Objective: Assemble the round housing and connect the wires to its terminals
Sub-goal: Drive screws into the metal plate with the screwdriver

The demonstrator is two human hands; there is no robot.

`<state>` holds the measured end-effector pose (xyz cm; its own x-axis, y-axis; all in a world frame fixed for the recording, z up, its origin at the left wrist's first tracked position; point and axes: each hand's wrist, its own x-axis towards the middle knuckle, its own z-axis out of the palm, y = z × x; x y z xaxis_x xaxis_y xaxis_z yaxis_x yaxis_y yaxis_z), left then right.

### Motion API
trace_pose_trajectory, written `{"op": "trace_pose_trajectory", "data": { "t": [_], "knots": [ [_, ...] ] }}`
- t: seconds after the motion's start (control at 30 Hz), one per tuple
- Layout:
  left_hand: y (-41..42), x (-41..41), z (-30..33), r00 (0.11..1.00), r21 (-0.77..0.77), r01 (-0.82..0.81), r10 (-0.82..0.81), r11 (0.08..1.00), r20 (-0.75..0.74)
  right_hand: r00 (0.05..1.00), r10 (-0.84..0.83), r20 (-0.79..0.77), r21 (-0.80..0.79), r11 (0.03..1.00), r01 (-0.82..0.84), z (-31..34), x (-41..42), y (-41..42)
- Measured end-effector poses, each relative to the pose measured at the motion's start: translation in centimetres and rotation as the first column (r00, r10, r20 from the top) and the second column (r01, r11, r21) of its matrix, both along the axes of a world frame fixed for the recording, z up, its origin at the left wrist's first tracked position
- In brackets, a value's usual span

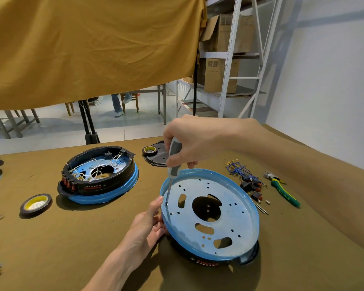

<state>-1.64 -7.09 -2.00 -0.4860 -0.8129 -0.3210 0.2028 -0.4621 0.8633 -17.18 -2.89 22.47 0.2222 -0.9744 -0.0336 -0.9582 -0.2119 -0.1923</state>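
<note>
A round housing (235, 208) lies in front of me, its pale perforated metal plate and blue rim facing up over a black base. My right hand (189, 143) grips a grey-handled screwdriver (173, 162) upright, with the tip down on the plate near its left rim. My left hand (149, 223) holds that left rim, thumb on top. A bundle of blue wires (240, 170) with brass terminals lies to the right of the housing, beside small black and red switches (253, 189).
A second housing (99, 173), open side up with white wiring inside, sits at the left. Two tape rolls (35, 204) (149, 150), a black cover (159, 156), green-handled pliers (282, 189) and small pins (262, 208) lie on the brown cloth. Metal shelving stands behind.
</note>
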Motion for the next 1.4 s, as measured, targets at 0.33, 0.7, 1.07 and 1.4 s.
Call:
{"op": "trace_pose_trajectory", "data": {
  "t": [0.33,0.7,1.07,1.4],
  "knots": [
    [0.30,-0.14,0.50,1.000,-0.021,0.011,-0.011,1.000,-0.008,0.997,0.067,-0.046,0.004,0.998,-0.067,-0.10,-0.42,0.16],
    [0.44,-0.27,0.61,1.000,-0.036,-0.006,0.006,0.999,-0.010,0.996,0.072,-0.061,-0.008,0.997,-0.073,-0.42,0.32,-0.54],
    [0.21,-0.30,0.31,1.000,0.006,-0.024,0.024,1.000,0.000,0.976,0.166,-0.144,0.016,0.986,-0.165,0.10,0.42,-0.23],
    [0.26,-0.24,0.34,1.000,0.014,-0.022,0.022,1.000,0.007,0.978,0.177,-0.113,0.035,0.984,-0.174,-0.11,-0.33,-0.48]
  ]
}}
